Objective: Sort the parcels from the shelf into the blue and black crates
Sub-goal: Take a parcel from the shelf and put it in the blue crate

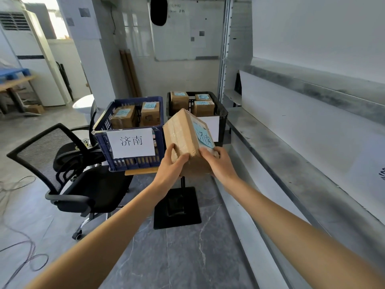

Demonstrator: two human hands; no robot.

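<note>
**Item 1. Brown cardboard parcel [188, 134], taped, with a pale blue handwritten label [203, 135].** You hold it in the air in front of both crates, overlapping the gap between them, touching neither. It is tilted with the label face up and to your right, probably so you can read the destination before committing.

**Item 2. Left hand [169, 163].** Thumb and fingers are clamped round the parcel's near left corner and take weight from below.

**Item 3. Right hand [218, 163].** Fingers are curled over the near right edge, just below the label, steadying the tilt.

**Item 4. Blue plastic lattice crate [103, 123].** It stands left of its neighbour on a small wooden table [141, 172] and contains two brown boxes [123, 117]. A white paper sign [132, 142] on its front reads 济南. Your parcel's label appears to match, so this is the likely destination.

**Item 5. Black plastic crate [223, 126].** It stands just beside the blue one and holds three labelled boxes [203, 108]. The parcel mostly hides its sign.

**Item 6. Grey speckled shelf [291, 159].** It runs along your right.

**Item 7. Black mesh office chair [62, 163].** It is parked left of the table, near the blue crate, so mind it if you step that way.
</note>
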